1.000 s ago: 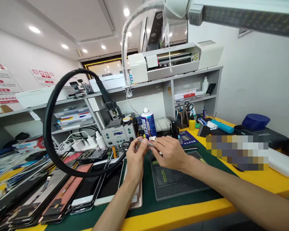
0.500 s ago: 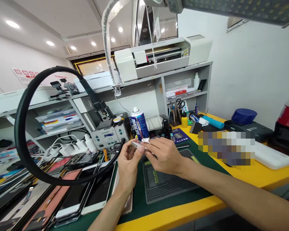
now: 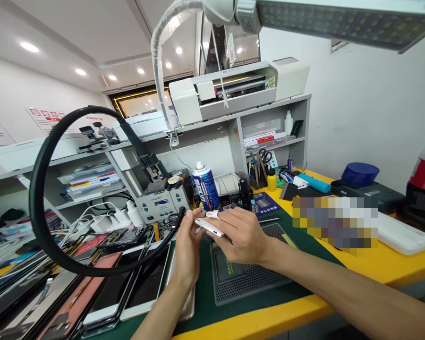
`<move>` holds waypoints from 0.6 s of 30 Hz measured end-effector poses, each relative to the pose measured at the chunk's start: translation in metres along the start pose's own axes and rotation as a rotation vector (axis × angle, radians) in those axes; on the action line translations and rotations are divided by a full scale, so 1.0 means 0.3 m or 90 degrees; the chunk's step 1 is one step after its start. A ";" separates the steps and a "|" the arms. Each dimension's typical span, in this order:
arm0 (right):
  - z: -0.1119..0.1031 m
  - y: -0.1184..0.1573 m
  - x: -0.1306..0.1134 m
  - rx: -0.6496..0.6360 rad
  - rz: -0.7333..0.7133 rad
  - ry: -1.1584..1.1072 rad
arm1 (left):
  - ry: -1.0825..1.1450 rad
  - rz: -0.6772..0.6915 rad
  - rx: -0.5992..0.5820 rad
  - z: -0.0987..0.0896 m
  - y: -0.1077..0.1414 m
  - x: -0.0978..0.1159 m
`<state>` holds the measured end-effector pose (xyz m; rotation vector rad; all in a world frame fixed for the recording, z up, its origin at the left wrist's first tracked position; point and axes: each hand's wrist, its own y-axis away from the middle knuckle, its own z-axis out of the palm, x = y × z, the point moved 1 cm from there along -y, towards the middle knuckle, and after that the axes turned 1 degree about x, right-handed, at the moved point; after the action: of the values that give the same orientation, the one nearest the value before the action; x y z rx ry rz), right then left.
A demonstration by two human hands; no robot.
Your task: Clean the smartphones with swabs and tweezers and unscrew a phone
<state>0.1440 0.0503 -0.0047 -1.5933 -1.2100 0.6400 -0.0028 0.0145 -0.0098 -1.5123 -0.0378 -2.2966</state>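
Observation:
A small, flat white device [image 3: 209, 227] is held between my two hands above the green mat [image 3: 212, 309]. My left hand [image 3: 188, 248] grips its left end, thumb and fingers around the edge. On its right side, my right hand [image 3: 241, 233] has its fingers closed on the device, and a small white curved piece [image 3: 212, 214] shows at those fingertips. What that piece is, I cannot make out. Below my right hand lies a grey perforated pad [image 3: 251, 276]. A blue spray can [image 3: 204, 186] stands just behind my hands.
Phones and screens [image 3: 145, 283] lie at the left under a thick black hose loop [image 3: 38, 208]. Behind stands a grey control box [image 3: 159, 205]. On the right are a blue-lidded container [image 3: 361, 174] and a white slab [image 3: 403, 232]. A lamp [image 3: 340, 21] hangs overhead.
The white device has turned and now shows more of its flat face and lower edge. My left thumb has moved off its face toward the left end. The view has shifted slightly.

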 end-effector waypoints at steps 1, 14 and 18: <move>0.000 0.001 -0.002 0.003 -0.010 -0.007 | 0.050 -0.072 0.001 0.001 -0.007 0.004; 0.023 0.007 -0.038 -0.001 -0.131 -0.047 | 0.397 -0.525 -0.162 -0.016 -0.009 0.016; 0.031 0.015 -0.051 -0.022 -0.131 -0.071 | 0.421 -0.556 -0.168 -0.032 -0.022 -0.008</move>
<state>0.1322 0.0398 -0.0144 -1.4527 -1.4526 0.5846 -0.0128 0.0190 -0.0146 -0.8142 -0.2659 -3.5192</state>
